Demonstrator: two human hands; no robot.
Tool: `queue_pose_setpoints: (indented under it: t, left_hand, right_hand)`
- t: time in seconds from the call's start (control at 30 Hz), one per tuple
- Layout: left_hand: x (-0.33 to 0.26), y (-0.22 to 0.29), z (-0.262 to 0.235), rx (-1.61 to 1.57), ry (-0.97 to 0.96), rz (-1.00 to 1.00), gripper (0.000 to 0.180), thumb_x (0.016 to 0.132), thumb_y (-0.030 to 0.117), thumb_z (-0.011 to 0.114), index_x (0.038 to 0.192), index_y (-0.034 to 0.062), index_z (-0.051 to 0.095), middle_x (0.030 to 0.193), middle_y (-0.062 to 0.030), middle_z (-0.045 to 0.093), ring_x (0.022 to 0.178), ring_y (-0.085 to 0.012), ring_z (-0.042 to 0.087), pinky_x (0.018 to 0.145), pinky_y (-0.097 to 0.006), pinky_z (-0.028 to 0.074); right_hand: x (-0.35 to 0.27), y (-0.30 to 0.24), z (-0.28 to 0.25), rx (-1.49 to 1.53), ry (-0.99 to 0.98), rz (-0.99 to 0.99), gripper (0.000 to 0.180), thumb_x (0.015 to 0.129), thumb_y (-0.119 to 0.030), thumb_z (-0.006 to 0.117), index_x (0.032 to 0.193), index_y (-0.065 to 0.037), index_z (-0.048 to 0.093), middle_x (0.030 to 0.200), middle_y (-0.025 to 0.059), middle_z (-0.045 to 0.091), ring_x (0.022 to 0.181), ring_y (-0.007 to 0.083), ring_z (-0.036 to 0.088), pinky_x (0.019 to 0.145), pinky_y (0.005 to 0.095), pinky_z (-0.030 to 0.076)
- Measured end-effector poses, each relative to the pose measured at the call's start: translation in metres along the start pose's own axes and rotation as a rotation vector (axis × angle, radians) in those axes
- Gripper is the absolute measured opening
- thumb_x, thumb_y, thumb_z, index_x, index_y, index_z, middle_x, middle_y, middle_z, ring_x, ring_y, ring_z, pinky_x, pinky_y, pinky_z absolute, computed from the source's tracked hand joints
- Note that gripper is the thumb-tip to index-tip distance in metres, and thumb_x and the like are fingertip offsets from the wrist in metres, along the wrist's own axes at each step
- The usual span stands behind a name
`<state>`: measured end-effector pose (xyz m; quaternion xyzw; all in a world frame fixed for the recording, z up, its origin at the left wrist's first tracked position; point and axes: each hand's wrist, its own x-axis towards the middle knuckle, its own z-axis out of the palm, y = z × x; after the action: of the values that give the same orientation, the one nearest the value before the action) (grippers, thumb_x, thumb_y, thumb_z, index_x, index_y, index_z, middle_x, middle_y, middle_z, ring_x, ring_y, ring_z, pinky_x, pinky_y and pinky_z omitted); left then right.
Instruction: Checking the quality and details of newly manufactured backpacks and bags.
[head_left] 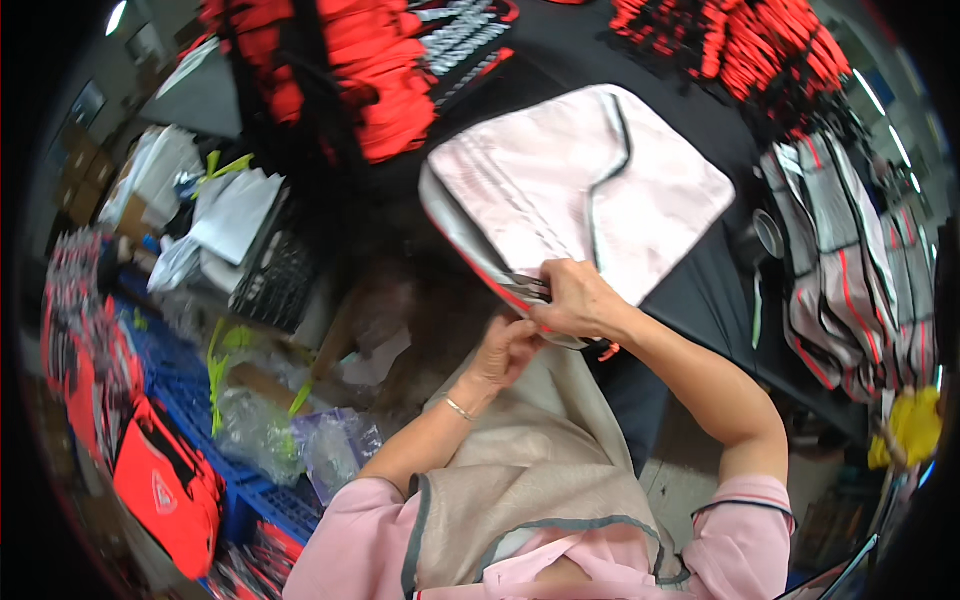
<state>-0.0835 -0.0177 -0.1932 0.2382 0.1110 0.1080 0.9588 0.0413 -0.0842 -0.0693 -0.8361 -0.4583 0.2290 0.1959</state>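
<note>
A pale pinkish-white flat bag [660, 190] with red edging and a dark curved trim line lies at the near edge of the black table. My right hand [578, 300] is closed at the bag's near corner, around a small dark metal tool [530, 287] that looks like thread snips. Just below, my left hand [507, 350] pinches the bag's edge, its fingertips close to the right hand. A short orange-red tab [609, 351] hangs by the right wrist. The fingers partly hide the tool and the corner.
Red stacked bags [375, 80] stand at the far left of the black table [560, 45], with a red-and-black heap [740, 50] at the far right. Grey bags [830, 260] line the right side. At left are a black crate [275, 275], plastic wrapping [255, 430] and a red bag [170, 490].
</note>
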Motion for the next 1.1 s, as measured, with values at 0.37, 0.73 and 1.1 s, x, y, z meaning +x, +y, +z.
queue_pose_setpoints:
  t: [0.37,0.73,1.1]
  left_hand:
    - [0.013,0.018,-0.039,0.105,-0.045,0.051,0.037,0.091,0.028,0.067,0.116,0.0015,0.058,0.106,-0.0063,0.064,0.096,-0.0165,0.064,0.083,-0.036,0.056]
    - [0.024,0.037,-0.005,0.599,-0.028,0.124,0.026,0.092,0.02,0.066,0.094,-0.0056,0.066,0.071,-0.007,0.065,0.058,-0.013,0.063,0.056,-0.026,0.055]
    - [0.019,0.025,0.014,0.671,0.11,0.128,0.025,0.089,0.025,0.07,0.084,0.001,0.065,0.064,-0.0018,0.061,0.052,-0.0076,0.057,0.048,-0.021,0.048]
  right_hand:
    - [0.0,0.008,0.014,-0.003,0.074,-0.004,0.035,0.072,-0.03,0.062,0.082,0.003,0.067,0.078,0.0244,0.067,0.077,0.0422,0.066,0.07,0.0467,0.054]
    - [-0.011,0.002,-0.016,-0.228,0.136,-0.237,0.015,0.07,-0.019,0.059,0.069,-0.004,0.06,0.062,0.0164,0.061,0.063,0.0371,0.062,0.059,0.0458,0.049]
    - [-0.019,0.006,-0.026,-0.289,0.159,-0.203,0.014,0.068,-0.017,0.062,0.067,-0.004,0.058,0.057,0.0164,0.057,0.059,0.0376,0.06,0.056,0.0452,0.047]
